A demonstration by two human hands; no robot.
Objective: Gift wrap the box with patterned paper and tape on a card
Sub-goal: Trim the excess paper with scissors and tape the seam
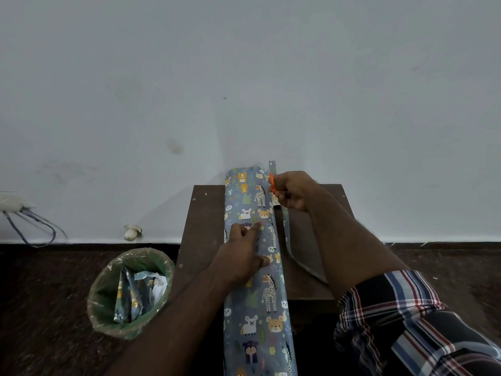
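Paper-trimming step judged in hand: animal-print wrapping paper (pixel 256 267), centre frame on the small dark table (pixel 202 221), is pressed flat by the left hand (pixel 242 256); orange-handled scissors (pixel 272 183) are gripped by the right hand (pixel 291 189) near the far edge, cut strip (pixel 287 237) trailing; finishing the cut is needed next.

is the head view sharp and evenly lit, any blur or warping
Head view: dim, flat light, with a soft shadow on the wall behind the paper roll; wide-angle bending at the floor line; the plaid sleeve and frame edges look smeared; the left hand and right hand on orange scissors are fairly sharp; no glare.
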